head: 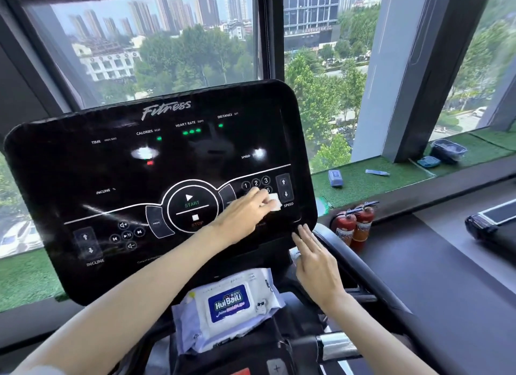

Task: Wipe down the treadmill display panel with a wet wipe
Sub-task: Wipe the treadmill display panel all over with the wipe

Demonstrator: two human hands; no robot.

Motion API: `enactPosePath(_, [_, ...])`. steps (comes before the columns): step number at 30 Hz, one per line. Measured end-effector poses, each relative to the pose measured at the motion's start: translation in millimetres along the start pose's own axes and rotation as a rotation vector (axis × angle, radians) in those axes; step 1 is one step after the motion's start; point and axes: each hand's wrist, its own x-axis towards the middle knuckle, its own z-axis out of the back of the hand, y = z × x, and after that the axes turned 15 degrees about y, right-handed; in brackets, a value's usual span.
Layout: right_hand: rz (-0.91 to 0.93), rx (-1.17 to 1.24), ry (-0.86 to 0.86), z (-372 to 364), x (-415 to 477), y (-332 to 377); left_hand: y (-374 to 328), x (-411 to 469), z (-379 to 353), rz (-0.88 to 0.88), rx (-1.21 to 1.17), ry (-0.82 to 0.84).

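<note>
Wet wipe [275,201] lies under our left hand [243,212], its grip nearly flat, pressing it on the display panel's [83,173] right side beside the speed keys [284,187]. Most of the panel, we judge, lies leftward along its long axis. Our right hand [315,260], fingers straight, touches the lower edge.

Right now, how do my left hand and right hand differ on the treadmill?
Your left hand presses the wet wipe flat on the display panel by the number keys; your right hand has no wipe under it. The left lies on the panel's face, while the right's fingers only reach its lower right edge. Both have fairly straight fingers.
</note>
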Motion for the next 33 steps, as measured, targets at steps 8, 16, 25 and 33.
enactPosePath(8, [-0.119, 0.034, 0.018, 6.1, 2.5, -10.6, -37.9, 44.1, 10.8, -0.041, 0.105, -0.172])
enactPosePath(16, [-0.152, 0.052, 0.014, 0.9, 6.3, -14.8, -29.3, 53.1, -4.9, -0.222, 0.364, -0.108])
enactPosePath(25, [-0.233, 0.110, 0.068, -2.8, 2.0, -13.5, -39.7, 52.4, -24.4, -0.277, 0.343, 0.042])
enactPosePath(33, [-0.216, 0.124, 0.122, 5.5, -3.2, -3.4, -37.0, 43.3, -19.7, -0.282, 0.400, 0.060])
